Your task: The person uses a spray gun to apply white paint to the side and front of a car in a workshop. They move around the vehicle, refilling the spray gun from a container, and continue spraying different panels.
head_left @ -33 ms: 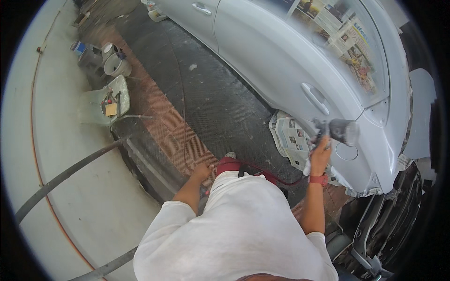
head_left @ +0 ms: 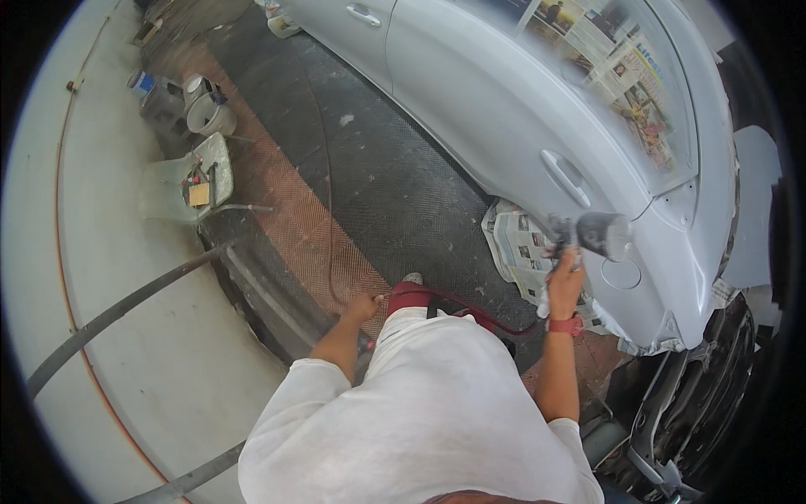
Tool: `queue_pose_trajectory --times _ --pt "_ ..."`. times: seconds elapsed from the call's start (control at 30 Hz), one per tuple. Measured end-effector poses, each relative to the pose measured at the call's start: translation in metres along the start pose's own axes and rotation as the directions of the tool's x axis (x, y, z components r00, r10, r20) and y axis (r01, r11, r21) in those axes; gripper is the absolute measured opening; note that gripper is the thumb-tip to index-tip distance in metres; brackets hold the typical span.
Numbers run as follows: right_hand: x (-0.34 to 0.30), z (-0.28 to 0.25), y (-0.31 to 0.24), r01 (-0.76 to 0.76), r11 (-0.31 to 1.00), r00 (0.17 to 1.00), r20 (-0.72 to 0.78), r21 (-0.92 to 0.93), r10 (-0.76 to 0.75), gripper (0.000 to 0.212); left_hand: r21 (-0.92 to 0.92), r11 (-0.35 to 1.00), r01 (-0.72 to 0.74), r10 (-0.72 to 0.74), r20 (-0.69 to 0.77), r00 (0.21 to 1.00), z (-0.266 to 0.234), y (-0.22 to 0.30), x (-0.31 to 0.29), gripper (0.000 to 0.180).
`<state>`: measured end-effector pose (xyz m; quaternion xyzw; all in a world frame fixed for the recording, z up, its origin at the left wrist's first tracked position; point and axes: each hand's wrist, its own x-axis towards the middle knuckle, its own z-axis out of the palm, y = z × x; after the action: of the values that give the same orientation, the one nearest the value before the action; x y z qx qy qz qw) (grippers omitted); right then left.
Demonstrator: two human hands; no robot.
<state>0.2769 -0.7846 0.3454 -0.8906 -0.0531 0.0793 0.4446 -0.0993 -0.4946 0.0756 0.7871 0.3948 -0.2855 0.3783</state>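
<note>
My right hand [head_left: 566, 273] is wrapped around the handle of a spray gun [head_left: 557, 235], which is smeared by motion. A dark cup [head_left: 606, 236] sits on the gun, close in front of the silver-grey car body [head_left: 495, 109]. The gun is near the round fuel flap outline [head_left: 621, 273] and below a door handle [head_left: 565, 178]. Low at my left side, my left hand [head_left: 364, 307] is closed around a dark red hose [head_left: 330, 210]. The hose passes in front of my legs toward the gun. Newspaper [head_left: 519, 244] covers the wheel area.
A pale chair [head_left: 217, 155] with tools on it stands by the left wall, beside buckets [head_left: 206, 113]. Newspaper masks the car window [head_left: 630, 76]. A black hose [head_left: 126, 307] arcs along the wall. Dark car parts [head_left: 697, 395] lie at lower right. Black and red matting [head_left: 395, 185] covers the floor.
My right hand and the spray gun have shifted slightly left and toward me. My left hand stays in place on the hose.
</note>
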Motion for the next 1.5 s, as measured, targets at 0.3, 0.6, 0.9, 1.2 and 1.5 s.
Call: queue_pose_trajectory --times 0.3,0.6,0.9,1.2,1.5 --pt "-0.058 0.053 -0.085 0.447 0.894 0.772 0.504 0.000 -0.387 0.065 -0.309 0.772 -0.556 0.357 -0.513 0.780 -0.095 0.146 -0.015 0.054" --pt "-0.093 0.033 -0.074 0.490 0.866 0.635 0.723 -0.102 -0.274 0.036 0.391 0.227 -0.892 0.905 -0.424 0.044 -0.217 0.326 -0.194 0.069" --pt "-0.127 -0.018 -0.049 0.633 0.768 0.620 0.531 0.096 -0.578 0.024 0.470 0.286 -0.835 0.840 -0.542 -0.017 -0.136 0.376 -0.237 0.038" --pt "-0.146 -0.089 0.019 0.655 0.756 0.689 0.411 0.000 -0.597 0.032 0.371 0.364 -0.854 0.693 -0.721 -0.018 -0.053 0.447 -0.298 0.023" --pt "-0.185 -0.138 0.105 0.490 0.870 0.795 0.438 -0.053 -0.421 0.058 -0.671 0.248 -0.699 0.721 -0.354 0.596 0.012 0.441 -0.297 0.034"
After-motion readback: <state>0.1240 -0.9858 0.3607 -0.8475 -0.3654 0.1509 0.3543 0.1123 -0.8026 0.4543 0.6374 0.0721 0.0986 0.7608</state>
